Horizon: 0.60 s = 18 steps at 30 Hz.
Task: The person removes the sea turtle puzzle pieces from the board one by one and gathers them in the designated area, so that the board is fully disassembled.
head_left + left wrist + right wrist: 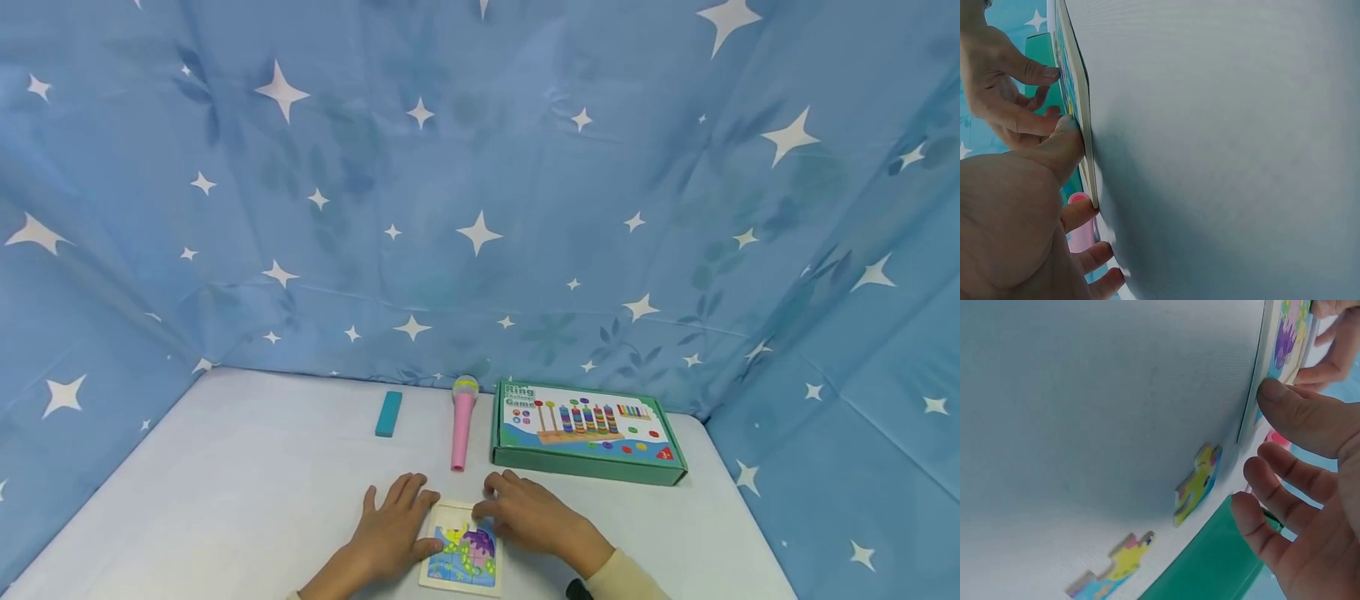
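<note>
A jigsaw puzzle in a pale wooden tray (461,590) lies at the table's front, its picture showing yellow, purple and blue. Bare wood shows near its top. My left hand (392,529) rests at its left side, thumb over the edge and index finger (1079,214) at a corner; the other fingers touch the table. Over the upper right of the puzzle is my right hand (536,517), index finger reaching onto it. In the right wrist view its thumb (1297,412) touches the tray's edge, with the other fingers loosely bent.
Two loose puzzle pieces, one nearer (1197,481) and one farther (1116,565), lie on the table beside my right hand. Behind stand a green Ring Game box (588,467), a pink toy microphone (462,425) and a teal block (388,414). Starry blue cloth (480,283) surrounds the table.
</note>
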Each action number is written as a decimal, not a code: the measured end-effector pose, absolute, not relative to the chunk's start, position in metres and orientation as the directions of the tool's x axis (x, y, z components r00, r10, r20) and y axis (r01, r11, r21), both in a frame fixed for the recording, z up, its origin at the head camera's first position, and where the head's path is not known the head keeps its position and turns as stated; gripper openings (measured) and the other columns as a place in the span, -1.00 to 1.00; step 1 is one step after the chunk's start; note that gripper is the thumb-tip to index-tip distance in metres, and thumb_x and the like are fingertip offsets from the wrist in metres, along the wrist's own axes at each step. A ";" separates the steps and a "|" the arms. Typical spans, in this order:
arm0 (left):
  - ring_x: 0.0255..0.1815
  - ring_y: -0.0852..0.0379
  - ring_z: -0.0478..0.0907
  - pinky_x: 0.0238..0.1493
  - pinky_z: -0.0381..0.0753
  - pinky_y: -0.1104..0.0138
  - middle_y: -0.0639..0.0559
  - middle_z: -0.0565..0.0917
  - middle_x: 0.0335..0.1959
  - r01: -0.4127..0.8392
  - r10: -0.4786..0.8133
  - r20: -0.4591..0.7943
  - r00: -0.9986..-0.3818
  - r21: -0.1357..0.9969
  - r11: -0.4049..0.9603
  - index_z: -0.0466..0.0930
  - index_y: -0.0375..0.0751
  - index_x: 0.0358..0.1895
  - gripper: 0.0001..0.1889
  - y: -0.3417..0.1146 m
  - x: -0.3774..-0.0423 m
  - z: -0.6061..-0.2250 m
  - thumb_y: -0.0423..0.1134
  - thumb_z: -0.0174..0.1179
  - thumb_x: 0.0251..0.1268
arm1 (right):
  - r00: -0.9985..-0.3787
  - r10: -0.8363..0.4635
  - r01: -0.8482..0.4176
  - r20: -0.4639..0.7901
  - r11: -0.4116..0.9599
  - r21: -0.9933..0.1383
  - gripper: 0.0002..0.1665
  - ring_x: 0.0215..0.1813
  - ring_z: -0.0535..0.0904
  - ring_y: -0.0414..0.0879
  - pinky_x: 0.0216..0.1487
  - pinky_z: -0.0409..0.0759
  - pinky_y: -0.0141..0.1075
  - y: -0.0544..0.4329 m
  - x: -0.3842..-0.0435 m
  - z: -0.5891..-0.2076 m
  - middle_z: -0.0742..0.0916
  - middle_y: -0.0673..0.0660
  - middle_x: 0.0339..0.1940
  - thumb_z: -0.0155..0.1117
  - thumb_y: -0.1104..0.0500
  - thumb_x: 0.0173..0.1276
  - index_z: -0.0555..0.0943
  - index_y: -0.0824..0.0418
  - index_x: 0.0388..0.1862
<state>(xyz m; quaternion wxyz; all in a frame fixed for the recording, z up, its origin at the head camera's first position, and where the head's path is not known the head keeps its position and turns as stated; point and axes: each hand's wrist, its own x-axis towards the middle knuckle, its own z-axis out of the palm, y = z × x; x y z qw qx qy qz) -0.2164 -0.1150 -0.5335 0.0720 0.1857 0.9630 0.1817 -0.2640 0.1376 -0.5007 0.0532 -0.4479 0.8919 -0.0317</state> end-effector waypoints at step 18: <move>0.57 -0.31 0.09 0.26 -0.04 -0.59 -0.24 0.30 0.51 0.320 0.371 -0.070 -0.926 0.379 0.868 0.48 -0.09 0.36 -0.29 -0.117 -0.218 -0.538 0.27 0.28 0.27 | -0.618 -0.784 -0.759 -0.053 0.614 -0.217 -0.67 -0.08 0.51 -0.32 0.06 0.60 -0.36 0.133 -0.261 -0.498 0.67 -0.21 -0.12 0.42 0.23 0.37 0.66 -0.05 0.06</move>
